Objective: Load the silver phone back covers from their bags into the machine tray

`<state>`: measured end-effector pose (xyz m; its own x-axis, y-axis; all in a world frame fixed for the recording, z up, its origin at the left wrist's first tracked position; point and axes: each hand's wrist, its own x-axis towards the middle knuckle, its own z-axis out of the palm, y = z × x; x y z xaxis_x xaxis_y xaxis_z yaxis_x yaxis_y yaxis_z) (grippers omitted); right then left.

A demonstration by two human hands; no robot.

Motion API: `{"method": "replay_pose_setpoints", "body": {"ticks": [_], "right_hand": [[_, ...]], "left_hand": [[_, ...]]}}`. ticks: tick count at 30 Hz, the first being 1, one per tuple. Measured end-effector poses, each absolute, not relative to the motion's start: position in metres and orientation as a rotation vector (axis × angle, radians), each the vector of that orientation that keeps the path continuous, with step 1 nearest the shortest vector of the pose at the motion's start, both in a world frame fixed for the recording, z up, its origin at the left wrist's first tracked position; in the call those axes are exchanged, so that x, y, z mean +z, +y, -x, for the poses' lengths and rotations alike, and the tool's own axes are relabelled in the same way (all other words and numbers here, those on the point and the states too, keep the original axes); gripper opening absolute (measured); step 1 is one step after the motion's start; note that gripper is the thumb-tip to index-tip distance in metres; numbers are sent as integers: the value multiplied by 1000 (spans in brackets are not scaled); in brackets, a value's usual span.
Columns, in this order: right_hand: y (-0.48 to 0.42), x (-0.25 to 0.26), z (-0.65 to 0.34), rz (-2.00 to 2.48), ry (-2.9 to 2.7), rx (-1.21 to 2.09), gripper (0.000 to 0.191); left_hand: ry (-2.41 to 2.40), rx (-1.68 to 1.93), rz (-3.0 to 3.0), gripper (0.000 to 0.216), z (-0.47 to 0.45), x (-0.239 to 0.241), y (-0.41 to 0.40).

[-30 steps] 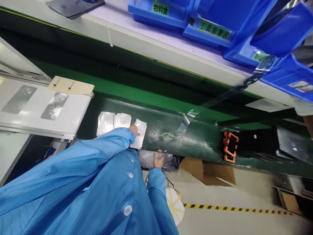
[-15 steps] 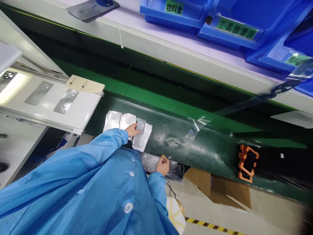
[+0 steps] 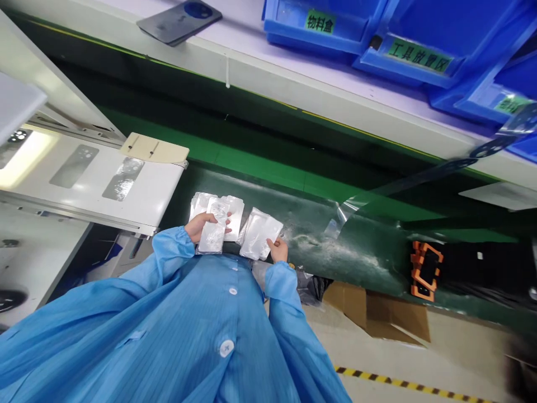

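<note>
Centre-left of frame: your left hand (image 3: 196, 228) is clasping a silvery piece (image 3: 213, 232) across its narrow width, thumb on top and fingers wrapping under to the far edge. That grip is probably keeping something thin from bending. How many layers it is holding, can't tell.

Mid-frame: your right hand (image 3: 279, 251) is pinching the lower-right corner of the silvery sheets (image 3: 258, 232), thumb uppermost. A corner hold is leaving most of the face uncovered, likely to spare it from handling. Single sheet or several between those fingers: can't tell.

Just beyond the left hand, two silvery stacks (image 3: 235, 215) are lying side by side on the dark green counter (image 3: 308, 224), close to your body, presumably for short reaches.

Left of frame: a white belt (image 3: 157, 184) is carrying two grey sheets (image 3: 123, 179), lying apart, perhaps to avoid overlapping. Far right: orange frames (image 3: 425, 271) are sitting bunched beside black material (image 3: 482, 274).
</note>
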<state>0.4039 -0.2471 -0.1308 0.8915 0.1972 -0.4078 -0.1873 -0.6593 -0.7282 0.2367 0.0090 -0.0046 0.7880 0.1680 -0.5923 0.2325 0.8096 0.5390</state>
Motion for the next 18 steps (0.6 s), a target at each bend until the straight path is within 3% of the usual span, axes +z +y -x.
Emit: {"method": "replay_pose_setpoints", "body": {"ticks": [7,14,18], "right_hand": [[-254,-115,-413,2319,25,478,31],[-235,-136,-391,2258,89,518,24],[-239,-147,-382,2184,133,514,31]], "left_hand": [[804,-100,-569,34,-255,-16,-9],[808,-184,-567,33,-268,-18,-21],[838,-215,-573,32,-266,-21,-22]]}}
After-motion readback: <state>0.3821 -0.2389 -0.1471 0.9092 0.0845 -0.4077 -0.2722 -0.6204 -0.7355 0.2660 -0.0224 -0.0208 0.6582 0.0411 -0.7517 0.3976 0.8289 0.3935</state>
